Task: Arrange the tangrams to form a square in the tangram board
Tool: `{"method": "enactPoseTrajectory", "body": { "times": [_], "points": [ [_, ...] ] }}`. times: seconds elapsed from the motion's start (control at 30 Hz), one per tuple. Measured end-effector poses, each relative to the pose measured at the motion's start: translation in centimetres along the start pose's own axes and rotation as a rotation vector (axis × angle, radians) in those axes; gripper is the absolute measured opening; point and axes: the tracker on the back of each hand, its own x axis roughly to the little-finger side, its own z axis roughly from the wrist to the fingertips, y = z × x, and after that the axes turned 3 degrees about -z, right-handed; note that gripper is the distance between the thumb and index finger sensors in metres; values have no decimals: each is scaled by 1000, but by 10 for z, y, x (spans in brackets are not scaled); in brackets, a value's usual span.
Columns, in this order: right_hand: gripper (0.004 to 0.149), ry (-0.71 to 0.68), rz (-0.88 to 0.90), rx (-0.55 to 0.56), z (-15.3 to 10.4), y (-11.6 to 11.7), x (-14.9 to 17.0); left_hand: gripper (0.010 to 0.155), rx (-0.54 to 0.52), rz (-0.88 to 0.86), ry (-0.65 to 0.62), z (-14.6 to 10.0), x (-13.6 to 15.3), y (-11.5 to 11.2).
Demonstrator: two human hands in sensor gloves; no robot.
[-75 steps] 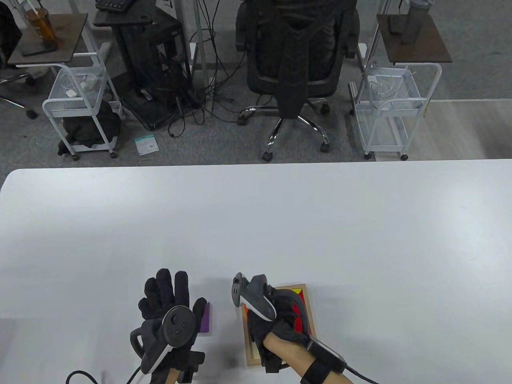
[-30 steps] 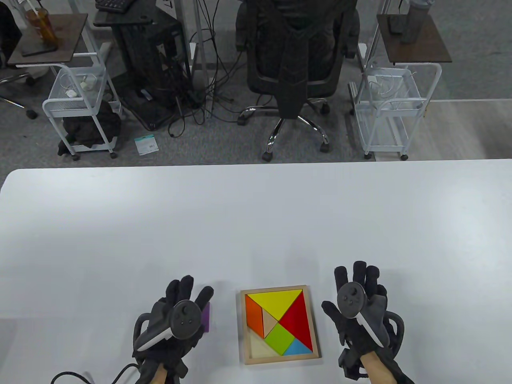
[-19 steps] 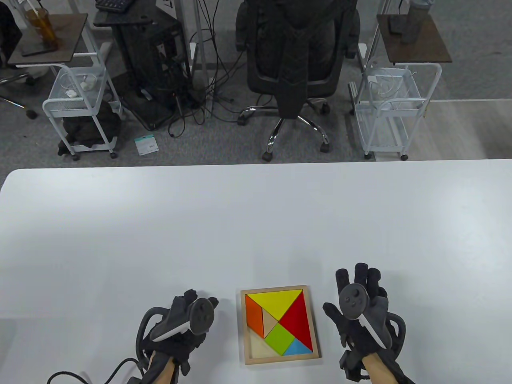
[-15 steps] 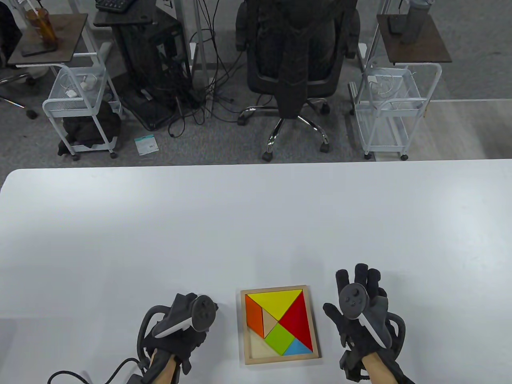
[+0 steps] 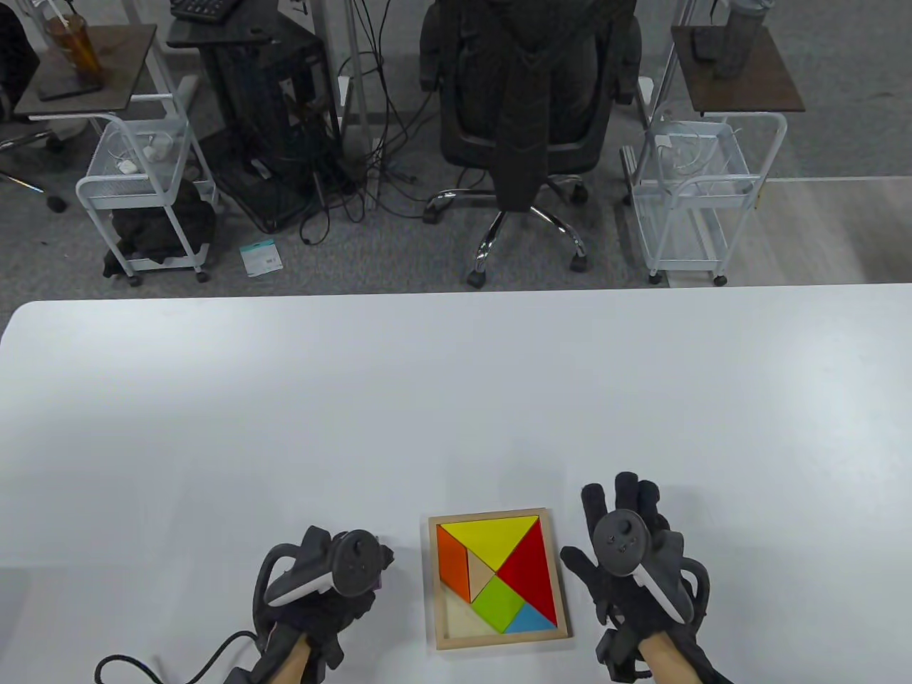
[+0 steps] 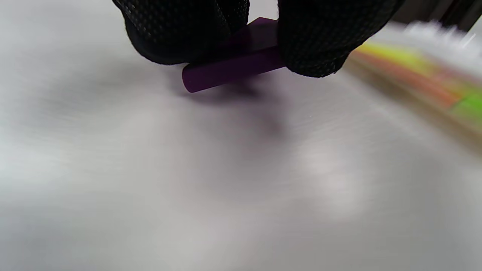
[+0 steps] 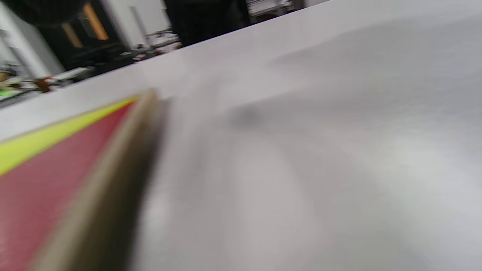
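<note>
The wooden tangram board (image 5: 491,512) lies near the table's front edge. It holds a yellow triangle (image 5: 491,541), a red triangle (image 5: 531,570), an orange piece (image 5: 450,566), a tan triangle (image 5: 479,570), a green square (image 5: 497,605) and a blue triangle (image 5: 531,620). Its near-left corner (image 5: 459,620) shows bare wood. Left of the board, my left hand (image 5: 377,563) curls over a purple piece. In the left wrist view my left hand (image 6: 248,37) pinches that purple piece (image 6: 226,71) between fingertips (image 6: 180,34), just above the table. My right hand (image 5: 605,513) lies flat and spread, right of the board, holding nothing.
The board's rim (image 7: 98,195) fills the lower left of the blurred right wrist view, with white table (image 7: 320,150) beyond. The white table (image 5: 456,399) stretches far ahead of both hands. An office chair (image 5: 527,107) and wire carts (image 5: 142,192) stand past the far edge.
My right hand left the board and settled to its right, then slid slightly towards it. My left hand rolled inward, curled its fingers and took hold of the purple piece.
</note>
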Motion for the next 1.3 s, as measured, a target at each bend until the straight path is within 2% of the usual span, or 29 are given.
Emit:
{"method": "enactPoseTrajectory", "body": {
  "times": [0.1,0.2,0.27,0.37,0.53,0.7,0.83,0.87,0.9,0.97,1.0,1.07,1.17,1.3],
  "points": [
    [88,-242,88,-11,-11,5,-30,59,5,-315,-215,-2,-8,1],
    [87,-424,187,-47,-20,12,-55,58,26,-515,-394,2,-23,-5],
    [87,-466,264,-63,-23,17,-64,58,31,-629,-485,5,-32,-10],
    [88,-457,443,-94,-25,24,-68,57,-16,-788,-585,8,-44,-16],
    [77,-456,829,-204,-21,29,-66,56,-101,-922,-639,9,-55,-24],
    [64,-365,1005,-204,-16,28,-57,54,-235,-874,-595,5,-65,-27],
    [52,-272,1117,-217,-12,28,-52,51,-418,-748,-518,-3,-73,-27],
    [49,-249,1130,-226,-11,27,-52,49,-485,-700,-484,-6,-74,-26],
    [48,-237,1114,-228,-9,26,-53,48,-509,-657,-470,-8,-75,-24],
    [47,-233,999,-214,-5,20,-55,51,-507,-553,-472,-14,-74,-18],
    [47,-236,935,-213,-4,17,-57,53,-543,-472,-446,-18,-71,-13],
    [47,-227,794,-209,-1,13,-63,56,-617,-320,-368,-26,-64,-4],
    [47,-226,493,-217,3,15,-81,61,-665,-84,-218,-35,-51,8],
    [47,-226,201,-309,6,27,-111,66,-648,163,-49,-35,-39,10]
  ]
}}
